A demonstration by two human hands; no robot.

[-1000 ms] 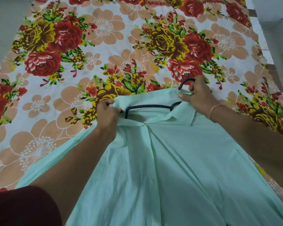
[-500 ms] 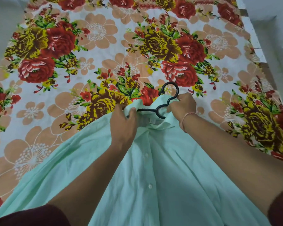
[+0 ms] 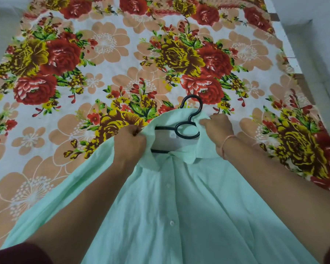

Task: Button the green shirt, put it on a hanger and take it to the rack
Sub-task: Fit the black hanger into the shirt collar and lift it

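The pale green shirt lies front up on the bed, buttoned down the middle with white buttons showing. A black hanger sits inside its neck opening, the hook sticking out past the collar. My left hand is closed on the left side of the collar, bunching the fabric. My right hand grips the right side of the collar beside the hanger's loop. The hanger's shoulder arms are hidden under the cloth.
The bed carries a flowered sheet in red, yellow and peach. Its right edge meets a grey floor and wall. Dark red sleeves show at the bottom corners.
The collar has been spread open around the hanger, so more of the loop and hook now shows. Both hands have moved apart along the collar.
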